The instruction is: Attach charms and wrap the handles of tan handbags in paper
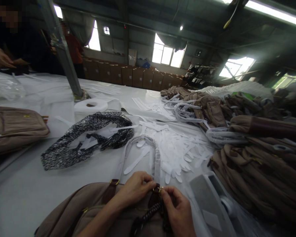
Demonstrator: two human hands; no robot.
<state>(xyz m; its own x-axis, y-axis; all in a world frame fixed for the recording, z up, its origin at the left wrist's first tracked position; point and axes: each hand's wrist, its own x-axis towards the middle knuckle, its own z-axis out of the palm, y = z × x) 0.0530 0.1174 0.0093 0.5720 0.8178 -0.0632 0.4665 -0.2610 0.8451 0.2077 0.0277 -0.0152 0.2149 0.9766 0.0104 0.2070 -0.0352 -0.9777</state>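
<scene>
A taupe bag (88,200) with dark brown leather tabs lies at the bottom centre, its wrapped handle (157,154) looping up over the table. Both hands meet at the gold buckle (157,189) on the handle's right end. My left hand (138,188) pinches the strap at the buckle's left side. On the right side, my right hand (176,205) has thumb and index finger closed on the buckle's edge. A dark braided cord (150,212) hangs below the buckle, between the hands.
Loose white strips (172,148) and a black-and-white patterned plastic bag (64,154) lie beyond the handle. Piled taupe bags (249,171) and a grey plastic box (209,200) are at right. Another bag (17,126) is at left, near a metal post (66,59). People stand at back left.
</scene>
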